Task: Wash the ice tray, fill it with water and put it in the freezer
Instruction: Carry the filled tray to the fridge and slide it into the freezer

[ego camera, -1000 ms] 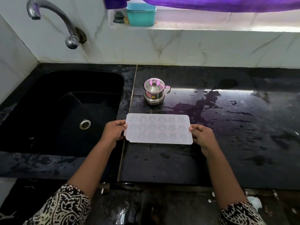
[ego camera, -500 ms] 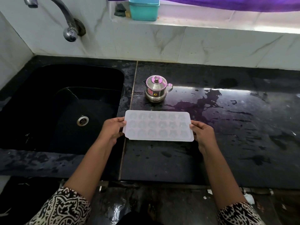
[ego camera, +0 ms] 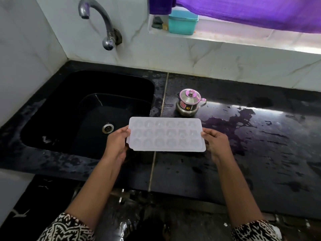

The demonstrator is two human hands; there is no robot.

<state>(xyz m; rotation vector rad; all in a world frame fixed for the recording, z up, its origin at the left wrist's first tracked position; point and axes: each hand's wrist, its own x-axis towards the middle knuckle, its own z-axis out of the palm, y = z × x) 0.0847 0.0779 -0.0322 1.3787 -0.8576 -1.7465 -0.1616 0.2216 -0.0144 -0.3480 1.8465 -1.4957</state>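
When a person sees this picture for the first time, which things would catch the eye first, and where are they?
The pale ice tray stands out, held at its short ends by the left hand and the right hand, over the edge of the black sink. Behind it a small steel pot stands on the wet counter; a purple cloth hangs top right.

The wet black counter point(ego camera: 243, 171) bears a small lidded steel pot point(ego camera: 189, 103), upright, near the sink point(ego camera: 52, 108)
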